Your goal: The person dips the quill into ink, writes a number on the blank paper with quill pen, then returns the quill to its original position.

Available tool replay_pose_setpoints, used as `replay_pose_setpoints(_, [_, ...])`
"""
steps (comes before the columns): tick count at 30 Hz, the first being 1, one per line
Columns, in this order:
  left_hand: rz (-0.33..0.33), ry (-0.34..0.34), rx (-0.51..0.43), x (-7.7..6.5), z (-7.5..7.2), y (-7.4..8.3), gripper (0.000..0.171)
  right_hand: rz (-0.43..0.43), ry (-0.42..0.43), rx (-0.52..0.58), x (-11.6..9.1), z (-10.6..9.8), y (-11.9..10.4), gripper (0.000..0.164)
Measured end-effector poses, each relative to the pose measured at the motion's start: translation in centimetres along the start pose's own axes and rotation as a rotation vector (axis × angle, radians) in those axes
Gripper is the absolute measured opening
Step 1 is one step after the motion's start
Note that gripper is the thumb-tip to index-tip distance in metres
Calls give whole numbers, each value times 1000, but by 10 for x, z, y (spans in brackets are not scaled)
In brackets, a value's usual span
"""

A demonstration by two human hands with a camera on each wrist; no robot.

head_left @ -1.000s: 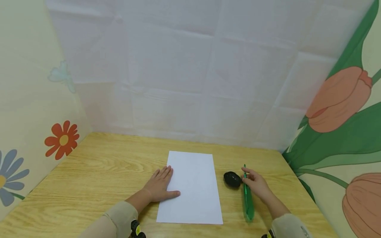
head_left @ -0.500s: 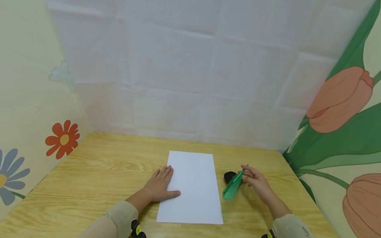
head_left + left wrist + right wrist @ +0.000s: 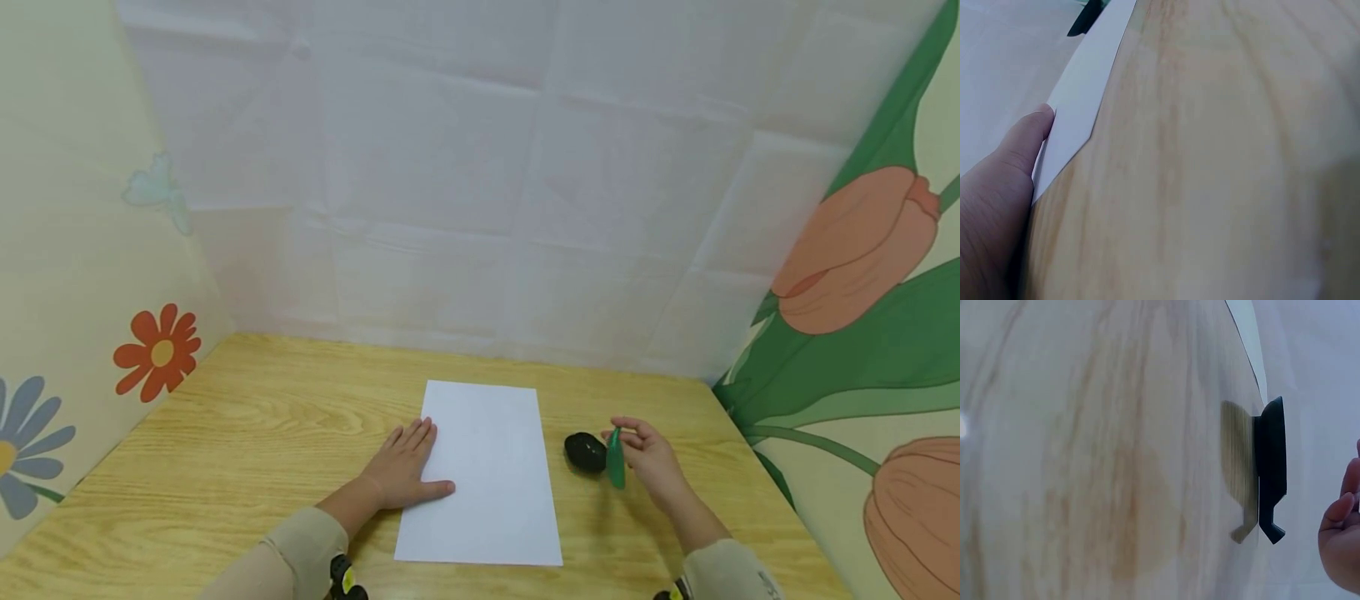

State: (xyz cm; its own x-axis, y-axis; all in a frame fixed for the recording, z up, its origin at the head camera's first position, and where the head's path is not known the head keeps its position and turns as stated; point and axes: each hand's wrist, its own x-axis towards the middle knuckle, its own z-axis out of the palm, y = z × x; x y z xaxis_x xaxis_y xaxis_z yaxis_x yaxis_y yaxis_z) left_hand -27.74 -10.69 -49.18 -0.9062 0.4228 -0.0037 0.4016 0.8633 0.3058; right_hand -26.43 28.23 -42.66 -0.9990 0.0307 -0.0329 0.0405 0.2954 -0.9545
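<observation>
My left hand [image 3: 400,471] lies flat, fingers spread, on the left edge of a white sheet of paper [image 3: 491,475]. In the left wrist view its thumb [image 3: 1025,140] touches the paper's edge [image 3: 1079,112]. My right hand [image 3: 652,462] is raised right of the paper, its fingertips around one end of a slim green pen-like object [image 3: 616,458]. This is blurred and its kind is unclear. Beside it sits a glossy black oval object [image 3: 585,452]. The right wrist view shows curled fingers at its edge and a dark shape with a hooked end [image 3: 1272,456] on the table.
The wood-grain table [image 3: 300,400] reaches back to a creased white cloth wall [image 3: 450,208]. Flower-printed panels stand at both sides, with a red flower [image 3: 161,353] on the left and tulips [image 3: 855,250] on the right.
The green object swings in my right hand: first pointing toward me, then down-left across the black object, now small and upright-looking near my fingertips. Left hand and paper stay put.
</observation>
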Motion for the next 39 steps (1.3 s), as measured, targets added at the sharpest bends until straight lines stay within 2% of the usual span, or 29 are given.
replay_pose_setpoints(7, [11, -26, -27, -4, -10, 6, 106, 26, 16, -89, 1, 3, -3, 51])
replay_pose_setpoints(12, [0, -35, -5, -2, -8, 6, 106, 24, 20, -71, 2, 5, -3, 48])
replay_pose_setpoints(22, [-8, 1, -5, 1, 3, 0, 103, 29, 58, -58, 3, 4, -2, 50])
replay_pose_setpoints(33, [27, 0, -43, -3, -5, 3, 107, 23, 65, -95, 2, 5, -4, 49])
replay_pose_setpoints(39, [13, -12, -30, -4, -9, 6, 103, 14, 63, -59, 5, 7, -3, 46])
